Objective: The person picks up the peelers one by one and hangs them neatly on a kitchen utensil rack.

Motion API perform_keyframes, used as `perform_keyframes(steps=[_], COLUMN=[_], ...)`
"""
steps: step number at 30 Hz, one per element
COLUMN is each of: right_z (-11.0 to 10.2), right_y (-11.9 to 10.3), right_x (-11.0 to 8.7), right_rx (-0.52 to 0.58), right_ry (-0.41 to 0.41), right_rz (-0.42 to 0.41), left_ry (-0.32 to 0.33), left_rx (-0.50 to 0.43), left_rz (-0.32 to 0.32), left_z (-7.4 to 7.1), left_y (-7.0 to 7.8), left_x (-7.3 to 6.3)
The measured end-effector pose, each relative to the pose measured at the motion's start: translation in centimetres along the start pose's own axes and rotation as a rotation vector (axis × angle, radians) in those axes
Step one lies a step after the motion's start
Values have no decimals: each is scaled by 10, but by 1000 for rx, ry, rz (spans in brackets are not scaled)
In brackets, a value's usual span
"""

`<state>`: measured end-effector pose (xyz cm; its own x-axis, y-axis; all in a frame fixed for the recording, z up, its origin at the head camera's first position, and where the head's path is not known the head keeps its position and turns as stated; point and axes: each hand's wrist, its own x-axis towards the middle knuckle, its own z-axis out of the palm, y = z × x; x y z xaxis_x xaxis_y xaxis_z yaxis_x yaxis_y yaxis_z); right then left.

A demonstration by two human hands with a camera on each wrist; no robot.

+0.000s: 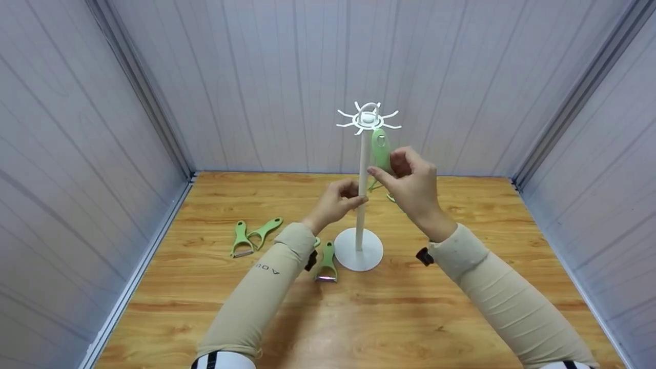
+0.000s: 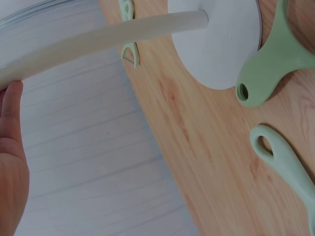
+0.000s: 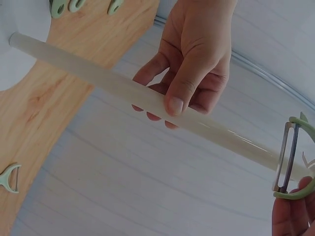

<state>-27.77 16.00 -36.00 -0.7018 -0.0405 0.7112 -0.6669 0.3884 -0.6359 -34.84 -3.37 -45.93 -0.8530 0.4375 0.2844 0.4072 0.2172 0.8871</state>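
Observation:
A white stand has a round base (image 1: 344, 251), an upright pole (image 1: 361, 220) and a ring of curved hooks (image 1: 368, 121) on top. My left hand (image 1: 332, 206) grips the pole around mid-height; the right wrist view shows its thumb (image 3: 176, 101) across the near side and fingertips beyond. In my right hand (image 1: 416, 187) a green Y-shaped peeler (image 1: 381, 147) is pinched, handle end up, just under the hooks. Its metal blade (image 3: 287, 157) shows in the right wrist view. Whether the handle's hole touches a hook, I cannot tell.
Two green peelers (image 1: 241, 237) lie left on the wooden table. Another peeler (image 1: 328, 259) lies beside the base, and one more is mostly hidden by the left sleeve. Behind the right hand, part of a peeler (image 1: 391, 197) shows. Pale panel walls enclose the table.

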Motion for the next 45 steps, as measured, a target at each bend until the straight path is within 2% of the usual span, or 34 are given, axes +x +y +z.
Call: perform_keyframes(steps=[8, 19, 28, 37, 45], right_z=[1, -11, -34, -62, -81], right_y=[-1, 6, 23, 54, 80], right_x=[-2, -8, -16, -30, -44], right_rx=[21, -120, -151, -229, -292], right_ry=[12, 15, 13, 2, -38], right_rz=[1, 33, 75, 135, 195], left_ry=[17, 83, 100, 41, 53], left_rx=[-39, -70, -62, -67, -55], left_rz=[-1, 14, 36, -40, -15], left_z=[1, 1, 0, 8, 15], left_y=[1, 0, 1, -9, -19], left_x=[-1, -5, -9, -16, -19])
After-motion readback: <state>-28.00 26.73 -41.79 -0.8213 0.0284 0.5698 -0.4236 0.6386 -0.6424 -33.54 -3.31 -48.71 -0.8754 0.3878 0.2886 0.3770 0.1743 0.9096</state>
